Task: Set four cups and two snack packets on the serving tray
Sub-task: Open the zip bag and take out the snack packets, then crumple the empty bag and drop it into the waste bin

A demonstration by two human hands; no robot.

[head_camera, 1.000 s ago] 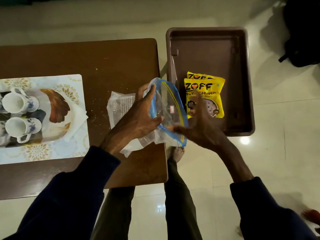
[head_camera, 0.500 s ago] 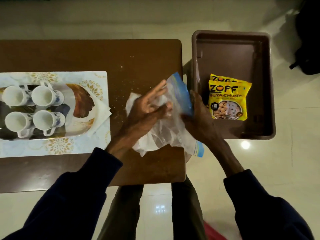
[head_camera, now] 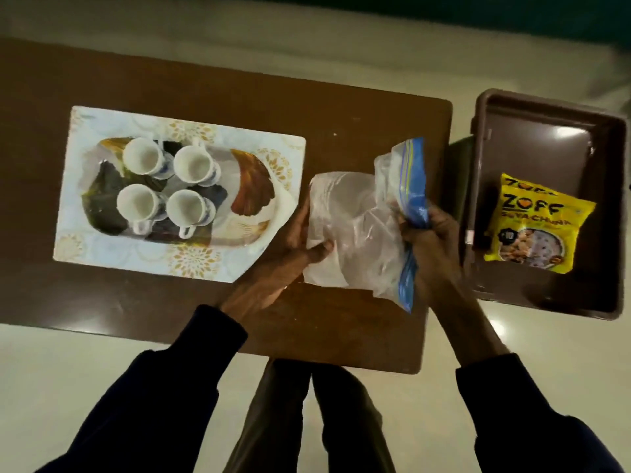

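Several white cups (head_camera: 164,186) stand upright in a square on the patterned serving tray (head_camera: 252,192), which rests on a pale floral mat (head_camera: 85,247) at the table's left. Two yellow snack packets (head_camera: 537,230), one overlapping the other, lie in a brown plastic bin (head_camera: 546,131) to the right of the table. Between them I hold a crumpled clear zip bag with a blue edge (head_camera: 362,227). My left hand (head_camera: 290,254) grips its left side, and my right hand (head_camera: 430,244) is closed on its blue edge.
The brown wooden table (head_camera: 341,114) ends just right of the bag, with the bin standing on the pale tiled floor (head_camera: 102,387) beyond it. My legs (head_camera: 307,421) are below the table's near edge. A paper napkin (head_camera: 286,203) lies under the tray's right end.
The view has swung left, so the tray with its cups now sits fully in view. My hands have gathered the bag tighter, the right one closing on the blue edge.
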